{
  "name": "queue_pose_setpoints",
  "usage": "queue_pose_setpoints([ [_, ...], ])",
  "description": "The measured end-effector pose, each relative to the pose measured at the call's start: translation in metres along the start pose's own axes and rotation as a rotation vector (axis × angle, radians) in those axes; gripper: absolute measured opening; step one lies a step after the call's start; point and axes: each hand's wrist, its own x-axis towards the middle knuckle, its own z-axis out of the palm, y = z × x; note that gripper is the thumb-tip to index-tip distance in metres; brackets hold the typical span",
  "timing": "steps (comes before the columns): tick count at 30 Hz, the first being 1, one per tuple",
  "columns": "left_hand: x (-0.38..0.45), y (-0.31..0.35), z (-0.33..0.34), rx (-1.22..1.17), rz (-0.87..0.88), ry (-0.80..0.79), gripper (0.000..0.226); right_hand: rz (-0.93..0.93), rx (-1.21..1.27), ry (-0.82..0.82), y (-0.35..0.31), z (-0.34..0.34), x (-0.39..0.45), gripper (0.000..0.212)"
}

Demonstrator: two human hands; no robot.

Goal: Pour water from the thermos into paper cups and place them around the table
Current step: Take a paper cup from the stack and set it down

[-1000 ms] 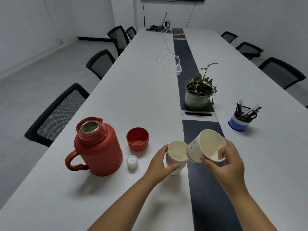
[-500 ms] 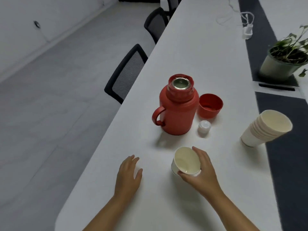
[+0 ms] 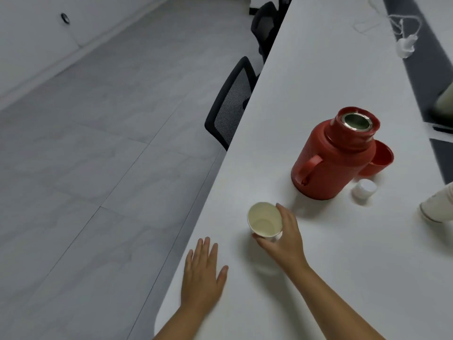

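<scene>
You're seeing soft, even, dim-greyish light; faint shadows pool under the thermos [image 3: 335, 155] on the white counter [image 3: 318, 82]. Motion blur smears the far right edge, and wide-angle distortion bends straight lines.

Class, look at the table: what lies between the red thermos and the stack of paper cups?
In the head view, a small white stopper lies between thermos and stack.
</scene>
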Motion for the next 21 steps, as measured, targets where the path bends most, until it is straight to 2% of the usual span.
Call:
queue_pose_setpoints([
  [7, 0.004, -0.003, 0.01, 0.045, 0.028, 0.145, 0.057, 0.047, 0.038, 0.084, 0.003, 0.002, -0.007, 0.081],
  [10, 0.004, -0.003, 0.009, 0.064, 0.011, 0.145, 0.057, 0.052, 0.03, 0.046, 0.004, 0.002, -0.008, 0.087],
  [13, 0.0, -0.005, 0.008, 0.035, -0.003, 0.121, 0.057, -0.045, -0.083, -0.017, 0.017, -0.009, -0.022, 0.095],
  [17, 0.006, -0.003, 0.004, 0.014, -0.004, 0.164, 0.059, -0.126, -0.191, 0.107, 0.032, -0.039, -0.027, 0.07],
  [19, 0.016, 0.0, 0.007, 0.011, 0.001, 0.202, 0.059, -0.048, -0.111, 0.211, 0.023, -0.051, -0.011, 0.06],
  [21, 0.028, 0.003, 0.011, 0.024, 0.007, 0.214, 0.059, 0.038, 0.028, 0.233, 0.01, -0.056, 0.015, 0.049],
])
